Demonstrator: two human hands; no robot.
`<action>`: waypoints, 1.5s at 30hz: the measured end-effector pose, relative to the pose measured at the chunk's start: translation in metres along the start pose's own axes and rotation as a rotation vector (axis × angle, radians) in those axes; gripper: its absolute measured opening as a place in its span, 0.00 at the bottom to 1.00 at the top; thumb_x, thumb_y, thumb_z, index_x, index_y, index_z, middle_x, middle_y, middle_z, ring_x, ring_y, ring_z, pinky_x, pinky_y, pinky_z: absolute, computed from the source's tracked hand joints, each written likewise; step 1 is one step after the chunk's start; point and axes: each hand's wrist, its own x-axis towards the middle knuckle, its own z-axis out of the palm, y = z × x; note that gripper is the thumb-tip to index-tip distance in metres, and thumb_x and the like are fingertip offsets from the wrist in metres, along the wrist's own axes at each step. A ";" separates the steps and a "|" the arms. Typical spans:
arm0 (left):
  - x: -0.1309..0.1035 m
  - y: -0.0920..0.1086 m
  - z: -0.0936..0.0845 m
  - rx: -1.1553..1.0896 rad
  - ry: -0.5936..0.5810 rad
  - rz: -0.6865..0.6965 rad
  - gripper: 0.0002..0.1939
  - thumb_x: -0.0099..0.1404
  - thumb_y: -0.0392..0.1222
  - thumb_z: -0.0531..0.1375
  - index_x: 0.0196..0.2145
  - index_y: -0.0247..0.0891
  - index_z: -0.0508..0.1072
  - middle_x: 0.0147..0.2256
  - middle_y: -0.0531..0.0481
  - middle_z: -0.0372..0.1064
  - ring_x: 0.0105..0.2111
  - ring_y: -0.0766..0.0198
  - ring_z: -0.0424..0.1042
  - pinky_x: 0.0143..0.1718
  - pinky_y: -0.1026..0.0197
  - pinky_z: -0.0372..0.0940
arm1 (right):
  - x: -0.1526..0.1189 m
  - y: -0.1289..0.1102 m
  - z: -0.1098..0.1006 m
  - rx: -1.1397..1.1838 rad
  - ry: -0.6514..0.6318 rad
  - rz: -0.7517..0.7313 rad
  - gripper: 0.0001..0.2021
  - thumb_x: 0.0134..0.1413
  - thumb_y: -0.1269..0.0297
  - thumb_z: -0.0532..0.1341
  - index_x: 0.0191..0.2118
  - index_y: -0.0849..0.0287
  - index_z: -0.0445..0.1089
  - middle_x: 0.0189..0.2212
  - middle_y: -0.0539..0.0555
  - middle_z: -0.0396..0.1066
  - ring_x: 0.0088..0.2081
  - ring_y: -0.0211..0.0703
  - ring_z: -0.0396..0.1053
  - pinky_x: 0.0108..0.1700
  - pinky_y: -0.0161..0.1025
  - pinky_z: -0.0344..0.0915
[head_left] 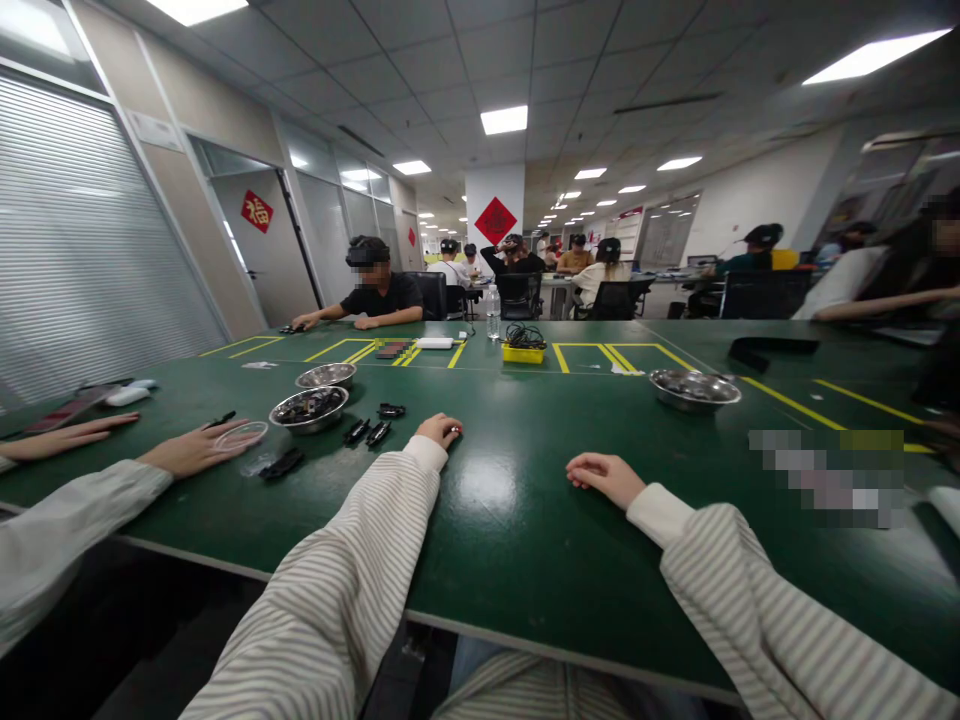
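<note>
My left hand [439, 430] rests on the green table [517, 560] with its fingers curled in. A small shiny bit shows at its fingertips, too small to name. Several black clip-like plastic parts [379, 433] lie just left of it. Beyond them stands a metal bowl [309, 425] heaped with dark parts, and a second metal bowl [325, 375] behind it. My right hand [607, 478] lies on the table farther right, its fingers loosely bent and slightly apart, and I see nothing in it. The metal bowl nearest to it [694, 402] sits beyond it to the right.
At left, another person's hand [191, 450] is by a clear round lid [241, 436] and a black part [282, 464]. A yellow tray [523, 353] with black cables and a water bottle [493, 312] stand farther back. A person in black [386, 295] sits across the table.
</note>
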 end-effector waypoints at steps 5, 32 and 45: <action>0.002 0.001 -0.001 -0.006 0.000 0.016 0.08 0.50 0.36 0.55 0.30 0.38 0.70 0.28 0.51 0.63 0.27 0.68 0.63 0.32 0.66 0.59 | -0.001 0.000 -0.001 0.005 0.002 -0.013 0.11 0.37 0.61 0.58 0.28 0.64 0.65 0.22 0.53 0.68 0.24 0.35 0.66 0.29 0.35 0.62; -0.008 0.154 0.037 -0.416 0.112 0.451 0.06 0.49 0.34 0.56 0.29 0.35 0.66 0.26 0.52 0.61 0.26 0.70 0.61 0.30 0.66 0.60 | 0.014 -0.004 0.006 0.165 0.217 -0.069 0.11 0.24 0.66 0.64 0.23 0.62 0.66 0.20 0.50 0.69 0.26 0.38 0.68 0.34 0.39 0.64; -0.010 0.155 0.036 -0.401 0.148 0.502 0.08 0.49 0.33 0.56 0.30 0.35 0.65 0.27 0.52 0.61 0.28 0.69 0.60 0.30 0.67 0.60 | 0.011 -0.004 0.004 0.206 0.215 -0.082 0.14 0.22 0.63 0.65 0.22 0.61 0.64 0.21 0.49 0.68 0.26 0.39 0.67 0.36 0.40 0.63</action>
